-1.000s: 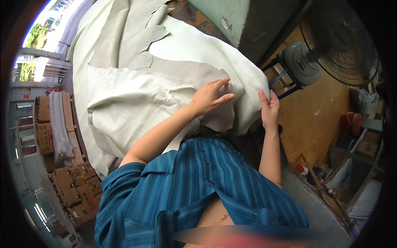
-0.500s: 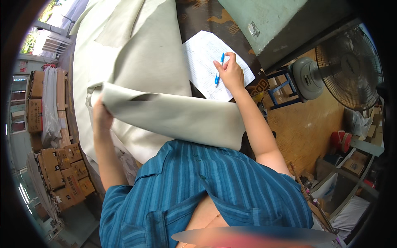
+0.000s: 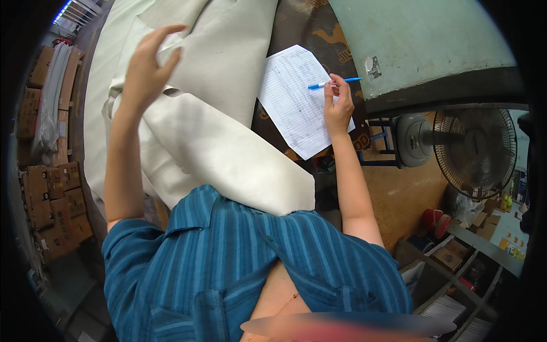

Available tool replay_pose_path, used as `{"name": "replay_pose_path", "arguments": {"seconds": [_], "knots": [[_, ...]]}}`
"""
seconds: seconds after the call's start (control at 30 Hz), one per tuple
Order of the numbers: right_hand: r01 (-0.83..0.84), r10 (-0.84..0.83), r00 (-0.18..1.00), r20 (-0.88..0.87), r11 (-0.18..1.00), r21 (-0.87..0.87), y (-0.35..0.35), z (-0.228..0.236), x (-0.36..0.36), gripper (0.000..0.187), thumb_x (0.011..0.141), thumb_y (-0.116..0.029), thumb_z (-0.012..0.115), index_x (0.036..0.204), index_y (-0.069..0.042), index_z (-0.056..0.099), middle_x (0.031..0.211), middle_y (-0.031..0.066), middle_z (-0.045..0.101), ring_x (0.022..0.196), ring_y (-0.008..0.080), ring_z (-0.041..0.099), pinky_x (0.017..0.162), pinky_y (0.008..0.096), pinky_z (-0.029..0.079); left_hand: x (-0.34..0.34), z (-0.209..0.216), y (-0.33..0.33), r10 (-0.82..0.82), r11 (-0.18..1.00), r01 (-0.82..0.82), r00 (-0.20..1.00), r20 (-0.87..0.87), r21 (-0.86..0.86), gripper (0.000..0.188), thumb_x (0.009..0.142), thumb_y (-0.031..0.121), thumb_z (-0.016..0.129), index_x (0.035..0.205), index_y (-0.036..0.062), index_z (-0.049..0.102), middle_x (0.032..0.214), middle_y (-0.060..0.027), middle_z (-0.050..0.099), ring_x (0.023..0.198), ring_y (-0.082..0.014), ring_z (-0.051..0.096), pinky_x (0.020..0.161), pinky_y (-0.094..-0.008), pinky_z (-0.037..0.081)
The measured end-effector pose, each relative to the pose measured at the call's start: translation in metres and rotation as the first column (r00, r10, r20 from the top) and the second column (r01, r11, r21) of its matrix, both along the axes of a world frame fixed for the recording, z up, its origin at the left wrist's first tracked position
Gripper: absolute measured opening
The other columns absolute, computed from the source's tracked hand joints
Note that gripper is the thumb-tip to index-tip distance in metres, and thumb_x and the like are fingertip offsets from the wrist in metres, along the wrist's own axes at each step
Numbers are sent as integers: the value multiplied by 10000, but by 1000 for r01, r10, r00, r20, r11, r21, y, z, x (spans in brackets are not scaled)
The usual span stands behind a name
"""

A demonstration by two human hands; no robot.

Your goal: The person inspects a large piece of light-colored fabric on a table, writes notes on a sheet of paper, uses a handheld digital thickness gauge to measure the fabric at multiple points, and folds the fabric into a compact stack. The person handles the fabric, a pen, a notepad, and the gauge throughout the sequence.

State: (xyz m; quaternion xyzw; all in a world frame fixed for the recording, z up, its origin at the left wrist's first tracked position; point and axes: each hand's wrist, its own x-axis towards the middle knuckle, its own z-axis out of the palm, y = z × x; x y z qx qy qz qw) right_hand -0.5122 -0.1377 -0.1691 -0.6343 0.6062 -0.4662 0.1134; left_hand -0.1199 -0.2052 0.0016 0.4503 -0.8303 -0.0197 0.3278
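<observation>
Workshop floor (image 3: 401,196) is yellow-brown, and a dark printed tabletop (image 3: 293,28) sits under the work; landmark is the written paper sheet (image 3: 290,100) on it. Blue-and-white pen (image 3: 317,86) is over the sheet's right edge: one end above the writing, other end out past the edge. Its long axis runs roughly left-right, the sheet's runs far-left to near-right, so pen crosses it at a slant. Can't tell which end is the writing tip, or if it touches paper. Right hand (image 3: 340,108), at the sheet's right edge, has the pen pinched between thumb and fingers, with both ends sticking out. It's clearly the nearer hand. Left hand (image 3: 149,71) is well left of the sheet, over the pale leather-like material (image 3: 228,151); thumb and fingers parted, nothing visible in the grip, contact with the material unclear. That material lies just left of the sheet, with a folded-back flap on the near-left side. Right of the sheet: grey fan (image 3: 476,149) by a blue-legged stool. Beyond its far-right side: pale green block (image 3: 421,51). Far left of it: cardboard boxes (image 3: 57,194).
</observation>
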Motion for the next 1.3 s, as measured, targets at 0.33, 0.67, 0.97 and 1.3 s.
{"name": "replay_pose_path", "arguments": {"seconds": [0.33,0.67,0.97,1.3], "knots": [[-140,223,935,-276,946,291,90,4,-13,739,665,-257,903,1203,-103,420,1444,112,538,1401,293,440,1150,409,354,-137,-118,1,-146,681,230,973,-178,695,312,1000,180,563,1282,48,572,1216,-145,638,1067,-279,640,914,-375,514],[219,-193,618,762,973,70,113,34,-24,262,932,16,670,1056,-70,457,898,-4,498,843,64,517,809,212,448,-147,-81,10,-272,946,322,857,-437,42,256,922,135,645,1170,82,675,1292,-72,612,1198,-241,547,965,-343,446],[386,-452,856,251,881,272,133,2,-20,311,923,-96,716,1102,-38,468,1061,128,638,970,171,624,841,304,507,-202,-141,41,-538,832,467,810,231,301,589,916,486,629,1405,170,537,1551,-113,383,1462,-358,288,1161,-614,235],[2,0,509,861,1000,-1,55,84,-8,728,970,-739,261,1211,-79,450,899,138,664,688,182,632,529,292,496,-212,-150,41,-625,734,373,699,349,567,816,790,481,771,1476,213,422,1558,-138,336,1479,-389,230,1119,-714,214]]}}
